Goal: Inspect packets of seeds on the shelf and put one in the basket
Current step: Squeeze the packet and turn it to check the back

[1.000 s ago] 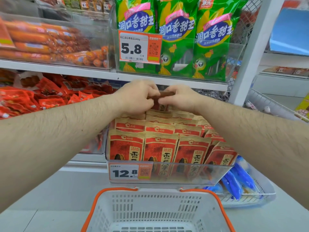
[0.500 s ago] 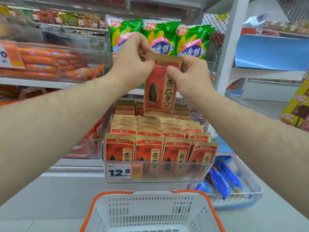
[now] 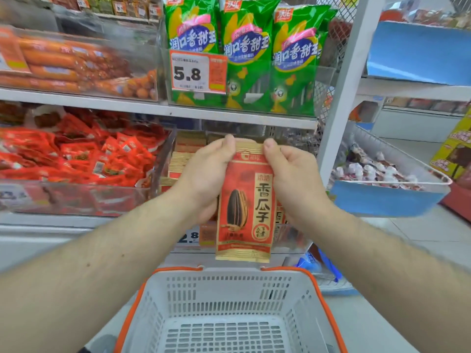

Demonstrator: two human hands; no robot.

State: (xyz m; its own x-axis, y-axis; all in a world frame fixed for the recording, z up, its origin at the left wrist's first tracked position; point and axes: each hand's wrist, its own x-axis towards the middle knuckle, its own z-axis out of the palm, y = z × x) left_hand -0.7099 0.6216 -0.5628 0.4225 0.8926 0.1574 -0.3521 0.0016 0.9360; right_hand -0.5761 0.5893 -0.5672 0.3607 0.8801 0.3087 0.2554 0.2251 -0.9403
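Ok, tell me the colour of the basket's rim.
Orange, on a white basket; the head view shows it best.

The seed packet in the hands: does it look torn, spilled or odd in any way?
Nothing stands out. The seed packet hangs upright and flat, pinched at its top corners by the left hand and right hand, above the basket. No tear or spilled seeds show; its back is hidden.

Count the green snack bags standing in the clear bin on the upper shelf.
3 show their fronts: left bag behind the 5.8 price tag, middle bag, right bag. A green edge beside the right one suggests a fourth; more may stand hidden behind.
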